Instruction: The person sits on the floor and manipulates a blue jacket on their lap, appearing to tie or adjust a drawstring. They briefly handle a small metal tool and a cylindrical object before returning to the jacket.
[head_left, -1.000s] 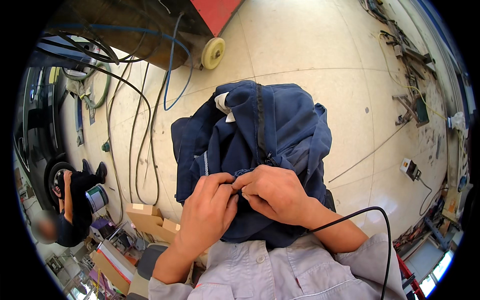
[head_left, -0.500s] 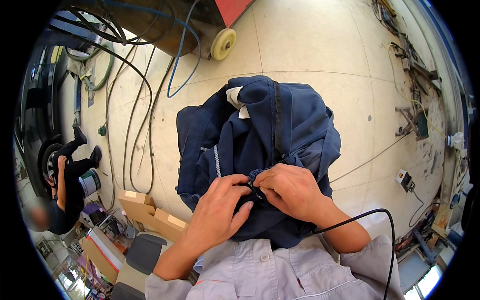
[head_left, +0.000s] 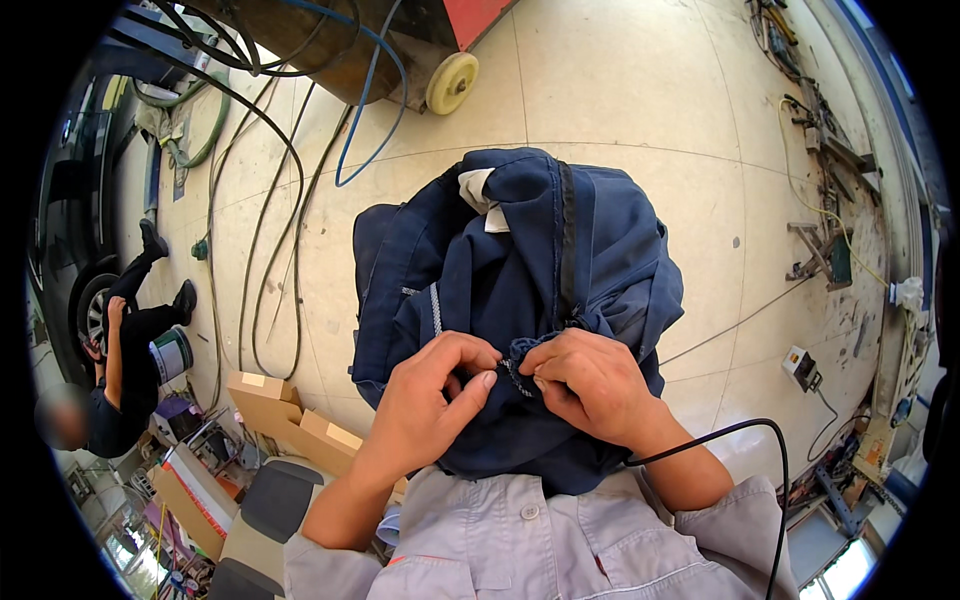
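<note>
A navy garment [head_left: 620, 230], bunched up and probably a jacket, lies over my lap. A black zipper-like strip [head_left: 566, 240] runs down its front, and white labels [head_left: 495, 218] show near its top. My right hand [head_left: 600, 385] pinches a small bunch of the navy cloth with a patterned trim [head_left: 519, 350] just below the strip. Beside it, my left hand [head_left: 435, 395] has thumb and forefinger curled together at the left edge of that bunch. Whatever lies between the left fingertips is too small to make out.
A black cable [head_left: 770, 424] loops by my right forearm. Cardboard boxes [head_left: 265, 395] and a chair [head_left: 280, 495] stand at left. Farther left a person [head_left: 125, 390] sits by a dark car [head_left: 85, 210]. A wheeled machine [head_left: 452, 83] and hoses [head_left: 300, 180] lie ahead; metal parts [head_left: 830, 150] line the right.
My left hand has drawn slightly up and back, its thumb now closer to the forefinger. My right hand has shifted a little to the right, still pinching the cloth.
</note>
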